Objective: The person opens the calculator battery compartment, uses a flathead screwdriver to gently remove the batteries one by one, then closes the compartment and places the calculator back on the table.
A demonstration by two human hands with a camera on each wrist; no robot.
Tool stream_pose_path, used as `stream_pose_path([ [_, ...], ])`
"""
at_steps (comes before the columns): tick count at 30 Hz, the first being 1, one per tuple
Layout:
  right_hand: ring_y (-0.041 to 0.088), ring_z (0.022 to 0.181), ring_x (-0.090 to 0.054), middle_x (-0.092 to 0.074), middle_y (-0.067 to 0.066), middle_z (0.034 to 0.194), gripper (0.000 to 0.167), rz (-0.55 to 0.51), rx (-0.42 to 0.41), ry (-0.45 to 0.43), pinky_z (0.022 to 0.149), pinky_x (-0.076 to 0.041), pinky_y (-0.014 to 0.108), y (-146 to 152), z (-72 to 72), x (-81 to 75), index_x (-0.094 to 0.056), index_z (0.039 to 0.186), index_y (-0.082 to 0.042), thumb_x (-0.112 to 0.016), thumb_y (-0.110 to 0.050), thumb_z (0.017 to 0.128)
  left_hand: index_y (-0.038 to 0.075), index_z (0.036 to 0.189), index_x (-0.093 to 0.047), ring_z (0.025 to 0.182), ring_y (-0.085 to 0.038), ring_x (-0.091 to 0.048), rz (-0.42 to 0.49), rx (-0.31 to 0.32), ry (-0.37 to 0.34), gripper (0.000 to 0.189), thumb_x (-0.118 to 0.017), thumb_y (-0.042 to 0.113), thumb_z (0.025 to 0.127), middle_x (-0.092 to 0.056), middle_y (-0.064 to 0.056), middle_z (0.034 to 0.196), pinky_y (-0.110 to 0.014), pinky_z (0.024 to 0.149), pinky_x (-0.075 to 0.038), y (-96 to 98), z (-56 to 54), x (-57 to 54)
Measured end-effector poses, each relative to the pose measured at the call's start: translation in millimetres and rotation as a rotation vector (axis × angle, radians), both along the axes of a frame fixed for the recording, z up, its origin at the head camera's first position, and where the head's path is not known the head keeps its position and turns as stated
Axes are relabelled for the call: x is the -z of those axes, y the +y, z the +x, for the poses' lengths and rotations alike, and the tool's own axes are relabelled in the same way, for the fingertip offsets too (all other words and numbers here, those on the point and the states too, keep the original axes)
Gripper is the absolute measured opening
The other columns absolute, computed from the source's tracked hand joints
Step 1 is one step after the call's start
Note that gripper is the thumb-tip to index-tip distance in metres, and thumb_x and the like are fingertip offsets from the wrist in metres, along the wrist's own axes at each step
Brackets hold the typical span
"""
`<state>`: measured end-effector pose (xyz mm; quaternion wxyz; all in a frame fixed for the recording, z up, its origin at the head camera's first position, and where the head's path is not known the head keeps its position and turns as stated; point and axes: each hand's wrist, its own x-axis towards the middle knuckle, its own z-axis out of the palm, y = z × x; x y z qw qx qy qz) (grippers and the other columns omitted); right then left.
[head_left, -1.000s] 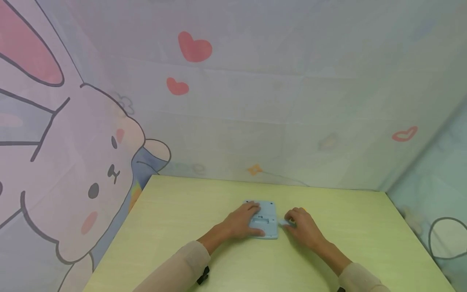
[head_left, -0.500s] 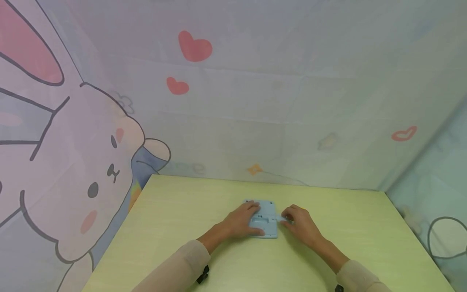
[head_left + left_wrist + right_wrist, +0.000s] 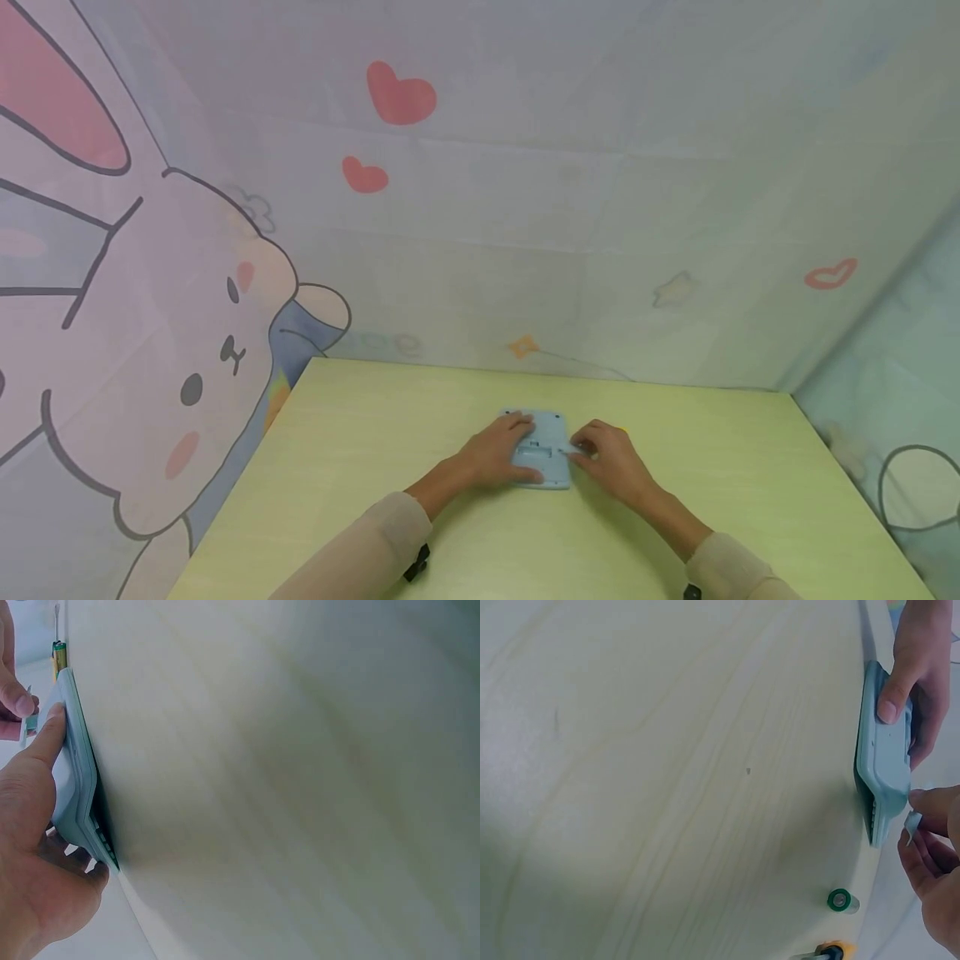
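A light-blue calculator (image 3: 551, 429) lies face down on the table, its battery compartment (image 3: 534, 452) uncovered. My left hand (image 3: 491, 454) holds it from the left, the thumb along the back in the left wrist view and the other fingers curled at the edge. Between thumb and fingertips, my right hand (image 3: 617, 462) pinches a small light-blue battery cover (image 3: 913, 823). This cover is right at the calculator's right edge, level with the compartment, and fingers partly hide it.
On the pale wood-grain table (image 3: 375, 417), a green-ended battery (image 3: 841, 901) stands or lies beyond the calculator in the right wrist view. Near it lies a screwdriver-like tool (image 3: 832, 950) with an orange and black handle. A printed curtain (image 3: 480, 250) hangs behind the table.
My right hand has moved left and slightly up in the head view, bringing the cover from beside the calculator to its right edge. My left hand and the calculator have stayed in place.
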<state>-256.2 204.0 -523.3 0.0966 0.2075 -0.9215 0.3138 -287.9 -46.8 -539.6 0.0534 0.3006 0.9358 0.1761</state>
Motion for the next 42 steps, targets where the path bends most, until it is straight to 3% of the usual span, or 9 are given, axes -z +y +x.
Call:
stream_pose_path([
  [14, 0.019, 0.088, -0.073, -0.072, 0.005, 0.100, 0.019, -0.059, -0.046, 0.014, 0.079, -0.062, 0.033, -9, 0.7, 0.1, -0.077, 0.102, -0.001, -0.085, 0.002, 0.085, 0.010, 0.162, -0.044, 0.157, -0.025, -0.032, 0.007, 0.001, 0.000, 0.093, -0.073, 0.064, 0.093, -0.036, -0.006, 0.169, -0.042, 0.120, -0.039, 0.6, 0.0, -0.2],
  [29, 0.017, 0.088, -0.069, -0.069, 0.001, 0.100, 0.015, -0.029, -0.070, 0.015, 0.081, -0.061, 0.035, -25, 0.1, 0.8, -0.076, 0.102, -0.006, -0.084, -0.004, 0.089, 0.010, 0.161, -0.045, 0.157, -0.025, -0.032, 0.017, 0.005, -0.001, 0.091, -0.074, 0.063, 0.093, -0.037, -0.004, 0.169, -0.042, 0.120, -0.040, -0.2, 0.4, -0.7],
  [42, 0.019, 0.089, -0.068, -0.068, 0.004, 0.101, 0.016, -0.006, -0.106, 0.083, 0.080, -0.059, 0.034, -36, -2.1, 4.3, -0.075, 0.098, -0.005, -0.085, -0.001, 0.086, 0.010, 0.162, -0.044, 0.157, -0.026, -0.032, 0.017, 0.000, -0.015, 0.092, -0.074, 0.064, 0.093, -0.036, -0.005, 0.170, -0.045, 0.118, -0.042, -0.3, 1.2, -2.3],
])
